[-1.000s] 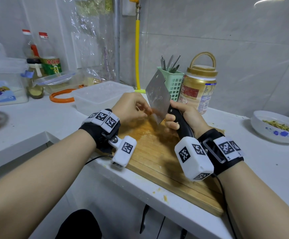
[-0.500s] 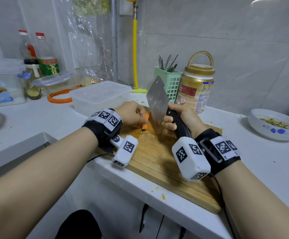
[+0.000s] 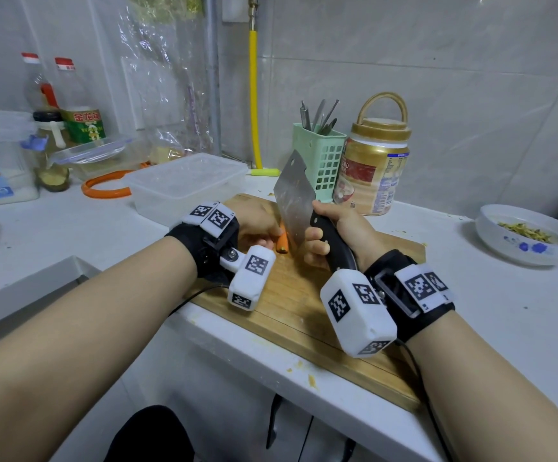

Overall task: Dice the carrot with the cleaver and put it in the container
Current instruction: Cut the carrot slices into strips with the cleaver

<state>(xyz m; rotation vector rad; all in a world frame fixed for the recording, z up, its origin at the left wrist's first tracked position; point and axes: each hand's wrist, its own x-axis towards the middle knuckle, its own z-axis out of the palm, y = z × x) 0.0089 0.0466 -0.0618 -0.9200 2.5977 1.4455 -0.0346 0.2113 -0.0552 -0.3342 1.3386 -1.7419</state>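
Carrot, a short orange stub (image 3: 282, 242), lies on the pale wooden chopping board (image 3: 291, 305) on the white bench (image 3: 504, 295), pinned by the curled left hand (image 3: 257, 225). It looks stiff, light and likely to roll, so fingers belong well behind the cut. The right hand (image 3: 334, 235) grips the black-handled steel cleaver (image 3: 294, 198), blade just beside the carrot's right. Nearby behind waits the clear plastic container (image 3: 187, 181).
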